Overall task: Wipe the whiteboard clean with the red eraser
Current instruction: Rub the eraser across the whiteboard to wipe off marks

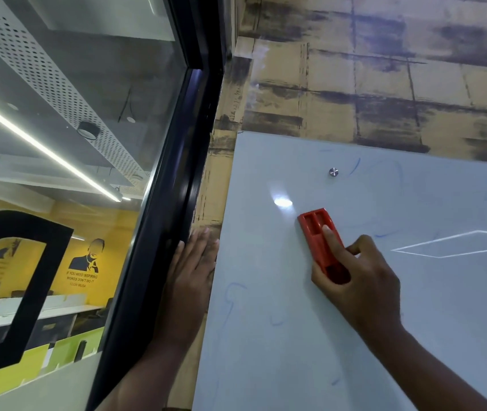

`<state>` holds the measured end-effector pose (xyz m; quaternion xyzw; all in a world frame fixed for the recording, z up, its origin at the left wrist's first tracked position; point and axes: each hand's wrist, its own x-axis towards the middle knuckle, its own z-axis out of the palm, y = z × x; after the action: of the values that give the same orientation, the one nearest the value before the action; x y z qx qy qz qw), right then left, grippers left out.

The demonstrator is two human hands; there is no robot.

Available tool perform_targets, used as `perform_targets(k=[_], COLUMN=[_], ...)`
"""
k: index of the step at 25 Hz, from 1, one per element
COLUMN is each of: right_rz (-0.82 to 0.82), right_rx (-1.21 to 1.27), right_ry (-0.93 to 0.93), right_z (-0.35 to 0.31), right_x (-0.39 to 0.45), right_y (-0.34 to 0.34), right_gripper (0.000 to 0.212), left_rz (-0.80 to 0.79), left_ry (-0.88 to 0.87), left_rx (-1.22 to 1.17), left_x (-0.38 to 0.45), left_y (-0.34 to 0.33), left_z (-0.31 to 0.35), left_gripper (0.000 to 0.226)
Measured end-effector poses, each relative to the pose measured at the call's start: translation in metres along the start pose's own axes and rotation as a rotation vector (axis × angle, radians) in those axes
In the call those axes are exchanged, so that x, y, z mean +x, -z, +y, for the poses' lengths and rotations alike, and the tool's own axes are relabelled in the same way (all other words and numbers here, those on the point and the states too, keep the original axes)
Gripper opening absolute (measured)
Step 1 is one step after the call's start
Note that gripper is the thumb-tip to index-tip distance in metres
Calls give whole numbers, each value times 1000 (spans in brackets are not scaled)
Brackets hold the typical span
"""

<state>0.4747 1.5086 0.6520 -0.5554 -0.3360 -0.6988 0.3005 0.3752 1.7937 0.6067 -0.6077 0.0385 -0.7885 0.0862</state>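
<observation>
The whiteboard (414, 203) hangs on the wall and fills the right and lower part of the head view. Faint blue marker strokes remain near its top, at its left side and low down. My right hand (360, 280) is shut on the red eraser (318, 229), with the forefinger along its back, pressing it flat on the board's upper left area. My left hand (190, 271) lies flat, fingers together, on the wall strip beside the board's left edge and holds nothing.
A black window frame (159, 203) runs diagonally just left of my left hand, with glass looking onto an office. A round metal mounting stud (333, 172) sits on the board above the eraser. Tan, dark-streaked wall (384, 69) lies above the board.
</observation>
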Motion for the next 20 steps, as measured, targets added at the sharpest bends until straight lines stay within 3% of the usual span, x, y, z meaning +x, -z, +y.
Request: perform_targets(k=[3, 8, 12, 15, 20], right_rz=[-8, -142, -207, -153, -53], right_rx=[68, 113, 87, 60, -53], right_ry=[-52, 404, 577, 482, 24], right_z=[-34, -78, -65, -42, 3], right_x=[-15, -73, -84, -66, -49], right_y=[-12, -23, -10, -1, 20], right_gripper=[70, 68, 62, 59, 73], left_rz=[-8, -45, -76, -90, -143], left_ry=[11, 31, 19, 28, 24], left_rx=[-17, -77, -48, -42, 59], left_x=[-4, -7, -17, -26, -52], left_y=[3, 9, 10, 13, 25], left_z=[1, 4, 3, 7, 17], left_gripper=[47, 47, 53, 54, 62])
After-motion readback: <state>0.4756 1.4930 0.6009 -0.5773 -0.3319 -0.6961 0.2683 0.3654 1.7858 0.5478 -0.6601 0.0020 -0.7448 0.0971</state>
